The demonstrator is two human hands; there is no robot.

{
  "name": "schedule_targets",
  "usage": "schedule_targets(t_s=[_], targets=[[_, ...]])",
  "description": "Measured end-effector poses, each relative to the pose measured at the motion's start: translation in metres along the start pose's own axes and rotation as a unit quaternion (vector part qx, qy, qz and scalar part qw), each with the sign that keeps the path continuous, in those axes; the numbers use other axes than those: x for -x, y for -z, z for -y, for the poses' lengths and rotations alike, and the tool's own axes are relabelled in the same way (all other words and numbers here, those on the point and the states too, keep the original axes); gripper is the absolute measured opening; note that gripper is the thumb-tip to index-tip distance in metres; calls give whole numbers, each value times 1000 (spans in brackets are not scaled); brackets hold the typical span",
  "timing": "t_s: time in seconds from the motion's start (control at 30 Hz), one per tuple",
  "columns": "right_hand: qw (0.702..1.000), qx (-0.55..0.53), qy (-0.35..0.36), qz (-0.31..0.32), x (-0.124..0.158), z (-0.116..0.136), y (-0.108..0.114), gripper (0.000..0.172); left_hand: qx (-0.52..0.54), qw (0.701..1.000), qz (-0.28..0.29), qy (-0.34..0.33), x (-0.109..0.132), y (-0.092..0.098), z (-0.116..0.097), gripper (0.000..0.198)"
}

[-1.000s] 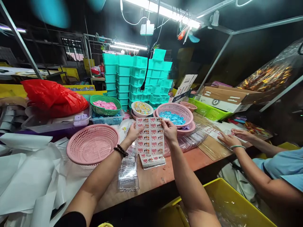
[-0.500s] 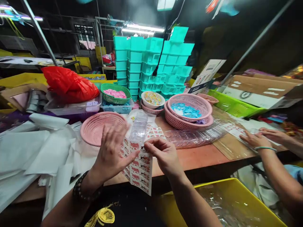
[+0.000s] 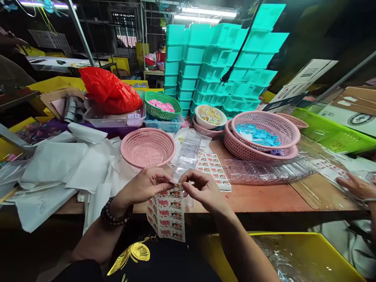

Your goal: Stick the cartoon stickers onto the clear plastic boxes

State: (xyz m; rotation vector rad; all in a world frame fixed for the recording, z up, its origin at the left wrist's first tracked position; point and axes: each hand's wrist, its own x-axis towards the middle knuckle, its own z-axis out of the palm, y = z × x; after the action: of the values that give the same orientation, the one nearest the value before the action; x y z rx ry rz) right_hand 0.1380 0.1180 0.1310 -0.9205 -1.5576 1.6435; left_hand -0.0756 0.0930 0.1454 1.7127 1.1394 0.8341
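Observation:
A sheet of stickers [image 3: 170, 213] with rows of red and cartoon prints hangs folded before me. My left hand [image 3: 147, 187] pinches its top edge between thumb and fingers. At the upper right corner, the thumb and forefinger of my right hand [image 3: 205, 191] are closed on the sheet; whether a single sticker is lifted there is hidden. Just beyond my fingers, a row of clear plastic cases [image 3: 188, 152] runs away across the table. More sticker sheets [image 3: 216, 169] lie flat beside that row.
Left stand an empty-looking pink basket [image 3: 147, 149] and piled white backing paper [image 3: 70, 160]. Stacked pink baskets [image 3: 261, 150] hold blue pieces. Further clear cases [image 3: 264, 170] line the right side. A yellow bin [image 3: 317, 250] sits below the table edge. A co-worker's hand [image 3: 358, 186] works at far right.
My left hand has come down from a raised, spread pose to pinch the sheet's top edge. My right hand stays at the sheet's corner. The view has shifted left.

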Motion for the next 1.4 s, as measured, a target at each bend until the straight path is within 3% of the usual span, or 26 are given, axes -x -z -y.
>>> schedule_targets(t_s=[0.1, 0.3, 0.37, 0.53, 0.67, 0.8, 0.9, 1.0, 1.1, 1.2, 1.4], targets=[[1000, -1, -10, -9, -3, -3, 0, 36, -7, 1000, 7, -8, -3, 2, 3, 11], [982, -139, -98, 79, -9, -8, 1, 40, -42, 995, 19, -94, -9, 0, 12, 14], [984, -132, -99, 62, -11, -11, 0, 40, -48, 993, 20, -107, -10, -2, 16, 14], [999, -24, -16, -38, -8, -17, -4, 25, -66, 995, 0, -68, -11, -6, 22, 16], [987, 112, 99, -52, -1, -18, -7, 11, -29, 1000, -5, 10, -12, -7, 21, 18], [919, 277, 257, -113, 3, -26, -11, 15, 35, 996, 4, 79, -13, -7, 24, 22], [827, 416, 346, -151, 7, -35, -14, 30, 103, 987, 33, 115, -15, -7, 30, 35], [733, 519, 414, -149, 14, -43, -14, 33, 143, 977, 61, 145, -19, -10, 35, 45], [672, 572, 450, -138, 19, -48, -13, 29, 162, 971, 78, 156, -20, -13, 38, 39], [648, 593, 461, -129, 22, -49, -12, 27, 215, 955, 103, 175, -17, -15, 41, 36], [652, 584, 462, -139, 24, -54, -10, 23, 292, 923, 106, 229, -8, -20, 47, 34]])
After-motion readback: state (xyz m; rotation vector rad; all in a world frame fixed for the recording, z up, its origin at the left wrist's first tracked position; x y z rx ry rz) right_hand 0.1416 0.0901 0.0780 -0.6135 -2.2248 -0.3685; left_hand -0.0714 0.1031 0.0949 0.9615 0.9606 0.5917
